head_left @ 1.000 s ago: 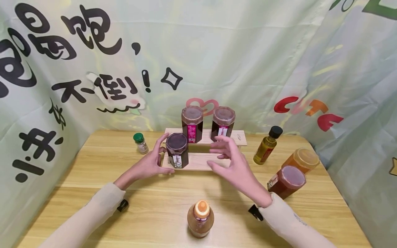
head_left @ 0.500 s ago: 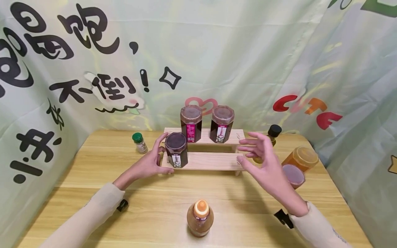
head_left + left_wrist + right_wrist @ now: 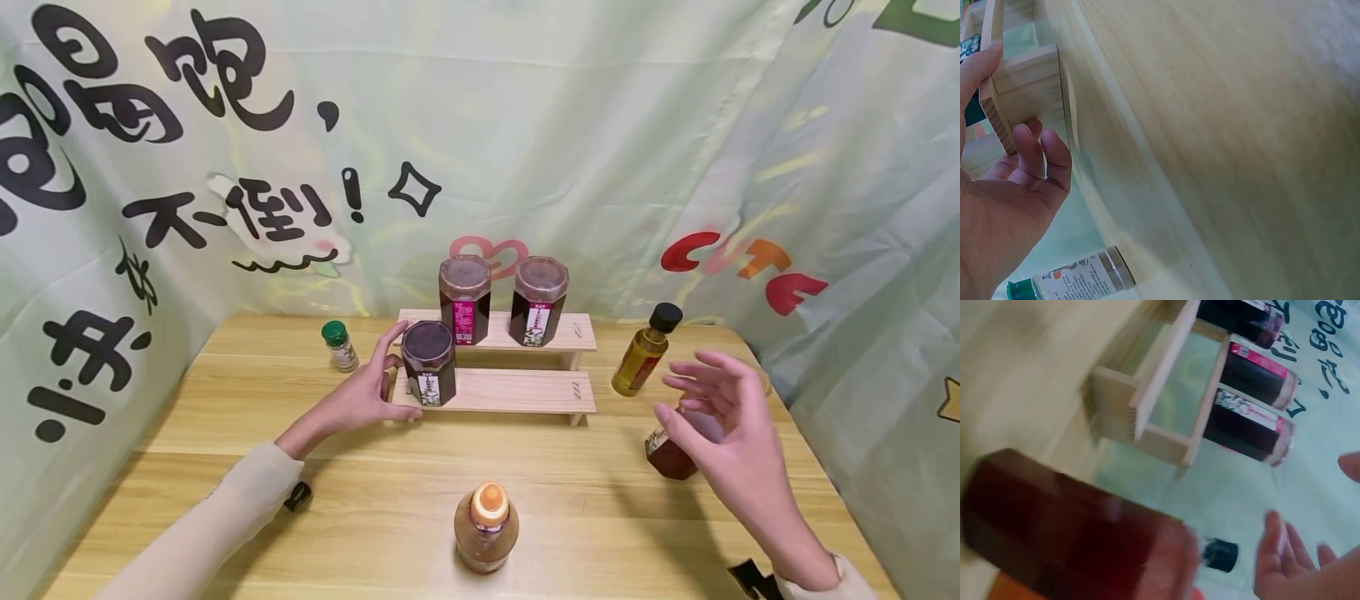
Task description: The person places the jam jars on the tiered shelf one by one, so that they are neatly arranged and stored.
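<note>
At the left end of the two-tier wooden rack (image 3: 517,390), my left hand (image 3: 365,395) grips the lower step. In the left wrist view its thumb lies on the step's edge and its fingers curl against the end. Beside that hand a dark jar (image 3: 429,367) stands on the lower step. Two more dark jars, one left (image 3: 465,300) and one right (image 3: 539,302), stand on the upper step. My right hand (image 3: 738,442) hovers with loosely bent fingers over a dark red jar (image 3: 670,454), holding nothing; it hides part of that jar.
An oil bottle with a black cap (image 3: 647,350) stands right of the rack. A green-capped shaker (image 3: 341,347) is at the left. An orange-topped sauce bottle (image 3: 487,529) stands near the front. The amber jar is mostly hidden behind the right hand. Fabric (image 3: 570,150) surrounds the table.
My right hand has moved from in front of the rack rightward to the dark red jar. My left hand stays at the rack's end, and the jars keep their places.
</note>
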Tool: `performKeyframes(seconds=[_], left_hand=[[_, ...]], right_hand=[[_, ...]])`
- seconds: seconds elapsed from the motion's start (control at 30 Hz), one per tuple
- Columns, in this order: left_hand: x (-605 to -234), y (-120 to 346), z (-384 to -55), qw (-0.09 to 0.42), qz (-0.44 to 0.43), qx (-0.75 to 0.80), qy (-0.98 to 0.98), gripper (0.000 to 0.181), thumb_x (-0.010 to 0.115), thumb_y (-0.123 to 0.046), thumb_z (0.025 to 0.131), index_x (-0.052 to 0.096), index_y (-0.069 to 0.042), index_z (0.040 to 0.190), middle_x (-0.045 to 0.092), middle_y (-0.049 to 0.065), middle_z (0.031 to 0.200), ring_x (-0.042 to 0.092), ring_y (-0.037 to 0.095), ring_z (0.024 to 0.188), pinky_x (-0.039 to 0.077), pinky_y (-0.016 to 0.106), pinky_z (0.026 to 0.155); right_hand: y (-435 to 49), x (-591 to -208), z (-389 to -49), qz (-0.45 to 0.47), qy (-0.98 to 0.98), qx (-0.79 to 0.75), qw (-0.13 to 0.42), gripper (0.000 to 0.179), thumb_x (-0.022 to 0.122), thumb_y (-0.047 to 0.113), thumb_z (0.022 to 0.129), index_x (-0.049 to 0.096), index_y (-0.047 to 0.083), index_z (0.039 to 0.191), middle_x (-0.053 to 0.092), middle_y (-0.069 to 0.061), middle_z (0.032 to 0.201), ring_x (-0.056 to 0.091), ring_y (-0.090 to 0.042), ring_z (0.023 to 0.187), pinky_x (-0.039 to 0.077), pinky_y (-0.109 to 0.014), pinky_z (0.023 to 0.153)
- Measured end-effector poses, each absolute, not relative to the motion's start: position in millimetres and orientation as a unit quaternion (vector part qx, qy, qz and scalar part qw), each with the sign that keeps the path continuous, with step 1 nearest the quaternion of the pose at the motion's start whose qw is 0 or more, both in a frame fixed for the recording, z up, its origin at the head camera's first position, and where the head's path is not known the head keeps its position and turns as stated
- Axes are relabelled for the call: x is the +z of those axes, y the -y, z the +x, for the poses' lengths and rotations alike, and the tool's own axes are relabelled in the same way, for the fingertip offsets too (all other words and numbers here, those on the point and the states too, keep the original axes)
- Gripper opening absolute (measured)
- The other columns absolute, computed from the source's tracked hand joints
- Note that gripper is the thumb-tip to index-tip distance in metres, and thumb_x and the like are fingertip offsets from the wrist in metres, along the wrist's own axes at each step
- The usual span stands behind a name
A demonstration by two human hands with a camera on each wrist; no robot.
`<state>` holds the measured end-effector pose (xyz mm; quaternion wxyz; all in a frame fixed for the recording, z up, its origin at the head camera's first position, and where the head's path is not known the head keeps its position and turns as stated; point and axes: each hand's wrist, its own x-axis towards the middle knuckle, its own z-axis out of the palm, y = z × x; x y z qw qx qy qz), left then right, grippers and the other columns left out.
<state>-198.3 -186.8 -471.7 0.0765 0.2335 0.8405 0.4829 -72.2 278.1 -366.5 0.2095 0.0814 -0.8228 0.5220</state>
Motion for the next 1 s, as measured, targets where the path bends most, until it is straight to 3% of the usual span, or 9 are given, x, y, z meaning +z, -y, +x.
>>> performKeyframes(seconds=[0.23,0.43,0.57,0.73,1.0], left_hand=[[-471.1,187.0,-196.9,0.073,0.232,0.481,-0.842,0.142,0.102,-0.023,0.079,-0.002,-0.048,0.172,0.064,0.020,0.148,0.069,0.025,0.089,0.055,0.049,0.081],[-470.9,187.0,-196.9,0.075,0.229,0.482,-0.842,0.142,0.102,-0.022,0.079,-0.002,-0.049,0.172,0.065,0.018,0.146,0.068,0.025,0.086,0.055,0.048,0.079],[-471.5,187.3,-197.7,0.075,0.232,0.482,-0.842,0.142,0.102,-0.021,0.080,-0.002,-0.048,0.172,0.066,0.018,0.145,0.067,0.026,0.077,0.056,0.047,0.073],[-472.2,187.6,-197.5,0.075,0.235,0.485,-0.839,0.142,0.102,-0.021,0.080,-0.002,-0.048,0.172,0.065,0.019,0.146,0.069,0.027,0.080,0.055,0.049,0.078],[-472.3,186.7,-198.1,0.073,0.236,0.485,-0.839,0.142,0.102,-0.021,0.079,-0.002,-0.049,0.172,0.067,0.017,0.143,0.070,0.026,0.085,0.056,0.050,0.081]], right_hand=[[-291.6,-384.8,-53.6,0.000,0.816,0.500,0.290,0.097,0.085,-0.021,0.078,0.040,0.007,0.159,0.064,-0.014,0.135,0.066,-0.018,0.118,0.051,-0.016,0.093],[-300.8,-406.5,-46.9,-0.076,0.820,0.482,0.300,0.106,0.092,-0.013,0.074,0.036,0.012,0.161,0.053,0.005,0.138,0.052,-0.010,0.126,0.041,-0.012,0.094],[-302.9,-421.4,-46.3,-0.116,0.818,0.490,0.278,0.115,0.093,-0.011,0.073,0.027,0.015,0.164,0.044,0.012,0.136,0.044,-0.006,0.127,0.036,-0.011,0.094],[-303.9,-437.0,-48.5,-0.160,0.821,0.498,0.227,0.117,0.095,-0.004,0.077,0.020,0.017,0.165,0.040,0.010,0.136,0.042,-0.009,0.127,0.034,-0.012,0.095],[-305.3,-451.4,-57.5,-0.187,0.817,0.522,0.158,0.116,0.094,0.002,0.084,0.011,0.017,0.165,0.035,-0.002,0.140,0.047,-0.011,0.117,0.047,-0.009,0.085]])
